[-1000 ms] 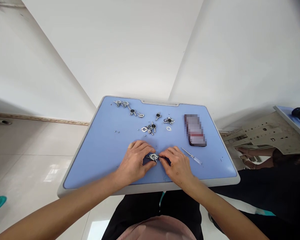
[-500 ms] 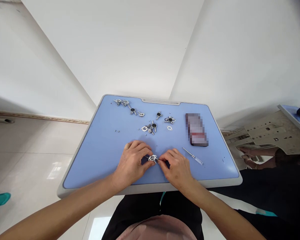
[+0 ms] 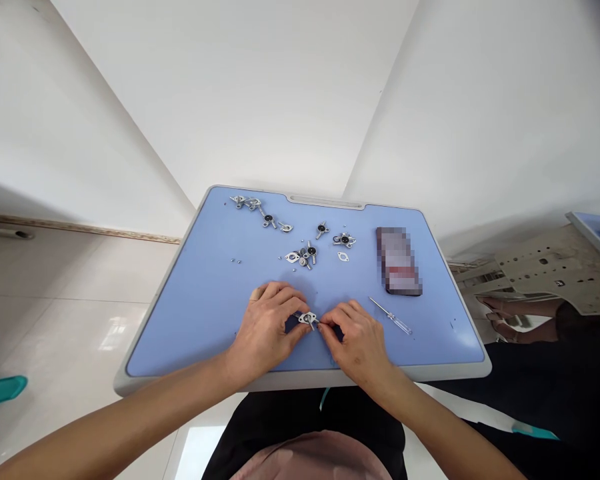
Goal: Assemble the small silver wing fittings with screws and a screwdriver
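Near the front edge of the blue table, a small silver metal part with an oval flange and thin arms is between my hands. My left hand pinches its left side with thumb and fingers. The fingers of my right hand are closed on its right arm. Beyond my hands lie several similar parts, among them a cluster with black round centres. A loose oval plate lies flat to the right of that cluster.
A clear-handled screwdriver lies right of my right hand, with a blurred phone behind it. Small screws lie at the left. Another person's legs show at the far right, near a second table.
The metal part has turned slightly between my fingers. Both hands keep their hold, and the whole view has shifted a little.
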`<move>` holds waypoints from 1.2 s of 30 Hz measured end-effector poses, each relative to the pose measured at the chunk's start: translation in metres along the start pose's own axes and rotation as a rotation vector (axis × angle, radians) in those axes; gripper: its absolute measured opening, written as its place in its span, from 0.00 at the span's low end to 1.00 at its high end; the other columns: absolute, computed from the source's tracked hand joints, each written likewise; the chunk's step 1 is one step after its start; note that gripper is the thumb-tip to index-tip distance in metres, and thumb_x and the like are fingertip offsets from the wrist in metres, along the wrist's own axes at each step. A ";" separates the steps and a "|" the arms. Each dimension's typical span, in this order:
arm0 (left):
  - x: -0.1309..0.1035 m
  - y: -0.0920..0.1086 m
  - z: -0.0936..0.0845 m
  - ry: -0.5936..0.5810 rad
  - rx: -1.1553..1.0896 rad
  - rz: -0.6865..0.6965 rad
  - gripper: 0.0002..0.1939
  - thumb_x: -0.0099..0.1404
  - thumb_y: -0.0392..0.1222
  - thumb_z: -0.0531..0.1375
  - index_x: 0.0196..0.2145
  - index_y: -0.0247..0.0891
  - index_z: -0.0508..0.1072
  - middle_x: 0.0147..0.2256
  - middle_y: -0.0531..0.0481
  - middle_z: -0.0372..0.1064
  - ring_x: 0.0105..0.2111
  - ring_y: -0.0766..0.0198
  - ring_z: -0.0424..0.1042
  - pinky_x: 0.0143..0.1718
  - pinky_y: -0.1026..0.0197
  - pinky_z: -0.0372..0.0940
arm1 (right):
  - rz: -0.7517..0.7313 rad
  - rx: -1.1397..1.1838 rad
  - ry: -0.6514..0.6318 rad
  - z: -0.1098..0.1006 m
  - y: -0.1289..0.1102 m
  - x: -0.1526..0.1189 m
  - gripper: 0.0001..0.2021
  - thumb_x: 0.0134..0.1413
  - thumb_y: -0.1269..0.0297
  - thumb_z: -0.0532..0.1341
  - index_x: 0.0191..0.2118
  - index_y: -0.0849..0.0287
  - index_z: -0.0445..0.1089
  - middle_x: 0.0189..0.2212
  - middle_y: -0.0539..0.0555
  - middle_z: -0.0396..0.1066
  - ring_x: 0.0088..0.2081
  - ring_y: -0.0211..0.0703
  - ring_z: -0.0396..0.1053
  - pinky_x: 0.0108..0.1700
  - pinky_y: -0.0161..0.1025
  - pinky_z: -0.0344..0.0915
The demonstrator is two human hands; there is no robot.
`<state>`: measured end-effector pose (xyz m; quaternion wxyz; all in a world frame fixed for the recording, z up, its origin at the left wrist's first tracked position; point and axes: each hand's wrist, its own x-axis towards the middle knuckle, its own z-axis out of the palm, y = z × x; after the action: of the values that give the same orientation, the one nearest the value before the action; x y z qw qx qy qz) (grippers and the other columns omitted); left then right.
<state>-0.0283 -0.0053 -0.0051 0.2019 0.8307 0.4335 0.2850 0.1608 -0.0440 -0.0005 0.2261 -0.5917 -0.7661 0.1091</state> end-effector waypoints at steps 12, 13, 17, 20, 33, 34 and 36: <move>-0.001 0.001 -0.004 -0.036 -0.027 0.012 0.04 0.63 0.38 0.62 0.37 0.42 0.74 0.43 0.50 0.75 0.48 0.54 0.67 0.51 0.48 0.58 | -0.010 0.019 -0.025 -0.002 0.000 0.001 0.06 0.58 0.69 0.62 0.30 0.56 0.71 0.28 0.49 0.73 0.33 0.40 0.64 0.31 0.37 0.54; -0.001 0.001 -0.004 -0.034 -0.027 0.008 0.04 0.63 0.37 0.62 0.37 0.42 0.74 0.42 0.51 0.75 0.48 0.54 0.67 0.51 0.48 0.57 | -0.011 0.019 -0.024 -0.002 0.000 0.001 0.06 0.58 0.70 0.62 0.30 0.56 0.71 0.28 0.49 0.73 0.33 0.40 0.64 0.31 0.37 0.54; -0.001 0.000 -0.004 -0.022 -0.041 0.004 0.04 0.62 0.37 0.63 0.36 0.42 0.75 0.42 0.51 0.75 0.48 0.55 0.68 0.51 0.48 0.58 | -0.023 0.016 -0.011 -0.001 0.000 0.000 0.06 0.57 0.70 0.62 0.29 0.57 0.70 0.28 0.48 0.72 0.32 0.39 0.63 0.32 0.37 0.54; -0.001 -0.001 -0.003 -0.015 -0.057 0.013 0.04 0.62 0.36 0.63 0.36 0.42 0.75 0.41 0.52 0.76 0.48 0.55 0.68 0.50 0.49 0.58 | -0.023 0.014 -0.007 0.000 -0.001 -0.001 0.06 0.58 0.70 0.62 0.29 0.57 0.70 0.27 0.48 0.72 0.32 0.39 0.63 0.31 0.37 0.54; 0.002 -0.003 -0.004 -0.037 -0.075 0.009 0.05 0.61 0.36 0.64 0.36 0.44 0.77 0.39 0.51 0.76 0.46 0.55 0.68 0.49 0.48 0.58 | -0.024 -0.001 -0.035 0.000 -0.001 -0.003 0.06 0.60 0.69 0.61 0.31 0.56 0.71 0.29 0.50 0.72 0.34 0.41 0.65 0.32 0.37 0.57; 0.002 -0.003 -0.005 -0.031 -0.077 0.008 0.05 0.62 0.36 0.64 0.36 0.44 0.77 0.39 0.51 0.76 0.46 0.55 0.68 0.49 0.48 0.57 | -0.028 0.002 -0.044 -0.001 0.000 -0.003 0.05 0.60 0.69 0.61 0.31 0.56 0.71 0.29 0.50 0.73 0.34 0.41 0.65 0.33 0.37 0.57; 0.004 -0.001 -0.005 -0.024 -0.086 0.002 0.04 0.62 0.37 0.64 0.36 0.43 0.77 0.38 0.50 0.76 0.45 0.55 0.68 0.48 0.48 0.57 | -0.047 0.017 -0.066 -0.007 0.005 -0.002 0.05 0.60 0.68 0.61 0.32 0.56 0.72 0.29 0.50 0.73 0.35 0.42 0.66 0.34 0.38 0.58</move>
<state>-0.0305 -0.0013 -0.0003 0.2422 0.8249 0.4179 0.2937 0.1682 -0.0453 0.0028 0.2082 -0.5676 -0.7859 0.1298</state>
